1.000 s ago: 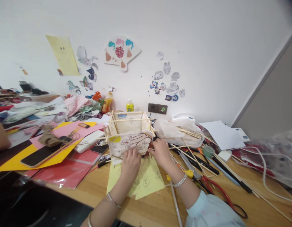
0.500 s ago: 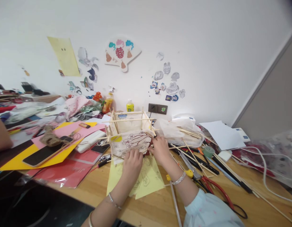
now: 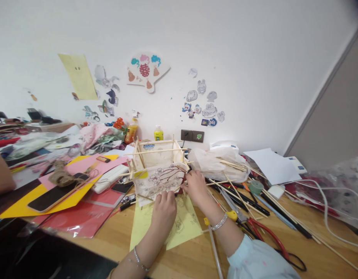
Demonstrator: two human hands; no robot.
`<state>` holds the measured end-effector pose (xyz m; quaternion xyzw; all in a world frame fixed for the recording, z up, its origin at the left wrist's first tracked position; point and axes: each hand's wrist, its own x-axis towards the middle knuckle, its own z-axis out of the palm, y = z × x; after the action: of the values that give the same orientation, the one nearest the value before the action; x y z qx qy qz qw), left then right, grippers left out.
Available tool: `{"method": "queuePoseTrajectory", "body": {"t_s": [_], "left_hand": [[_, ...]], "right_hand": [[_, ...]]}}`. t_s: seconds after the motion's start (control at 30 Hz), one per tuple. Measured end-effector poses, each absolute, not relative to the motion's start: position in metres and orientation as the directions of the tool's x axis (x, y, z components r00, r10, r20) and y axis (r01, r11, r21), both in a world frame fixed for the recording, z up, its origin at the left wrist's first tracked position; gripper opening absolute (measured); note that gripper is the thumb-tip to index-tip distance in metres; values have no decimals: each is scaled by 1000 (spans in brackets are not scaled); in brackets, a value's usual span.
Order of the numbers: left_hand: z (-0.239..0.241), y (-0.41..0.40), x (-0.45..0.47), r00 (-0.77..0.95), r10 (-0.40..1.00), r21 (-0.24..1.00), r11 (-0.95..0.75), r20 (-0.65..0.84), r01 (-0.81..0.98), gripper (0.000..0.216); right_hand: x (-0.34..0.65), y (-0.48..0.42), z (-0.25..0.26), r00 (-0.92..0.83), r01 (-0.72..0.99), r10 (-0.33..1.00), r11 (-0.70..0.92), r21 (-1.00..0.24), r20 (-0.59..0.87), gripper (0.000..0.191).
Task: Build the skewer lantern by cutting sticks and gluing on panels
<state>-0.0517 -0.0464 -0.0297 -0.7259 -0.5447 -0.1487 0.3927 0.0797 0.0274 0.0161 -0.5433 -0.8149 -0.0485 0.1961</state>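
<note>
A box-like frame of thin wooden sticks [image 3: 155, 152] stands in front of me, with pale panels between its sticks. Its near panel [image 3: 155, 177] bears dark branches, outlined blossoms and a yellow disc. At the panel's lower edge, the curled fingers of my left hand [image 3: 165, 209] are closed on it. My right hand [image 3: 195, 188] grips the frame's right front corner, where its fingertips are partly hidden. Beneath lies a yellow sheet [image 3: 181, 228] with line drawings.
Red-handled pliers [image 3: 271, 236], scissors [image 3: 232, 199], pens and loose sticks [image 3: 297, 221] crowd the right side. A yellow-ended tool [image 3: 215, 248] lies near my right wrist. Leftward are a phone [image 3: 51, 195], twine [image 3: 61, 174] and coloured sheets [image 3: 83, 217]. Another person's arm [image 3: 1, 174] shows at far left.
The view has tilted slightly upward. My left hand has shifted a little along the panel's lower edge; my right hand stays at the frame's corner.
</note>
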Motion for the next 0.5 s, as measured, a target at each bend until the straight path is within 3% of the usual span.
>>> {"method": "queuePoseTrajectory", "body": {"t_s": [0.5], "left_hand": [[-37,-47,-45,308,752,-394,-70,583,916,22]], "right_hand": [[79,27,12,-368,888,832,447,-110,415,26]]}}
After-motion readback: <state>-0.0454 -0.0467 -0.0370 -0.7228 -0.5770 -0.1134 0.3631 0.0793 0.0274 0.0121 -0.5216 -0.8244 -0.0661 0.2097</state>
